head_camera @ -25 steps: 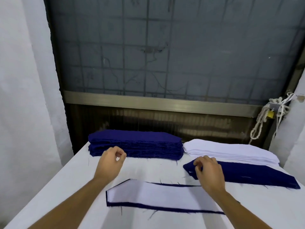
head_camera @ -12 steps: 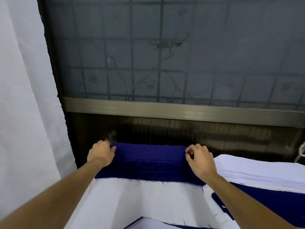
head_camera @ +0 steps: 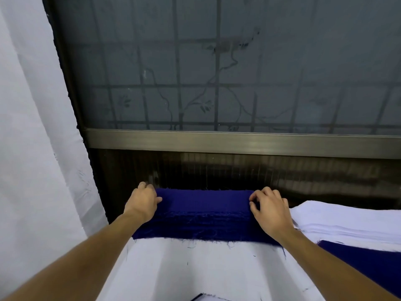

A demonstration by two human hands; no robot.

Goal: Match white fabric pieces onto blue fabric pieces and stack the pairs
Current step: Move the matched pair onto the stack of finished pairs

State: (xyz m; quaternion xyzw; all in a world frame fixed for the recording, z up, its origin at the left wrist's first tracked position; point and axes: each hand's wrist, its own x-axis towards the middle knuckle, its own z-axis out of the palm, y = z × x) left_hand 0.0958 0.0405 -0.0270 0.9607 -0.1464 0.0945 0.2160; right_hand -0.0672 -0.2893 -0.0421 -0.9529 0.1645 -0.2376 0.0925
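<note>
Both forearms extend forward from the lower corners of the frame toward its centre. The left hand (head_camera: 143,202) is held palm-down at the left end of the stack of dark blue fabric pieces (head_camera: 204,213). Its fingers curl over the far end corner and the thumb lies on the top layer, so it grasps that end. The right hand (head_camera: 271,210) is at the right end of the same stack. Its fingers are bent, and the thumb and fingertips close on the top layers at the end edge. How many layers each hand holds cannot be determined.

Count:
- two hands
- one dark blue stack
- one stack of white fabric pieces (head_camera: 347,220) at right of centre
- one flat dark blue fabric piece (head_camera: 364,257) at lower right
- one corner of a white piece edged in dark blue (head_camera: 208,298) at the bottom edge

The dark blue stack lies at the far edge of the white-covered table (head_camera: 195,268), between the two hands. Each end touches the fingers of one hand. The white stack lies just beside the right hand, on its outer side. Behind the table there is a grilled window (head_camera: 217,72), and a white curtain (head_camera: 32,127) hangs at left.
</note>
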